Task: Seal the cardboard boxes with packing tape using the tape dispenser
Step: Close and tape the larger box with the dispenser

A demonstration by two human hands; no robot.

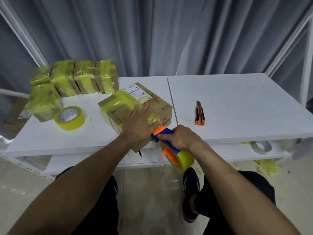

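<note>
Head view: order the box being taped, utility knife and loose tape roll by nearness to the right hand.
1. Box being taped, left of the right hand.
2. Utility knife, right, farther back.
3. Loose tape roll, far left.

Taping a cardboard box point(135, 106) at the desk point(237, 106) edge

Left hand point(140, 124) presses flat on it; right hand point(181, 137) grips the tape dispenser point(171, 148).

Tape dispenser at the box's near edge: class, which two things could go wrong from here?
The left hand presses the box with its thumb beside the tape dispenser, whose cutter might nick it. The box seems to overhang the table edge; a pull from the right hand could tip it.
</note>
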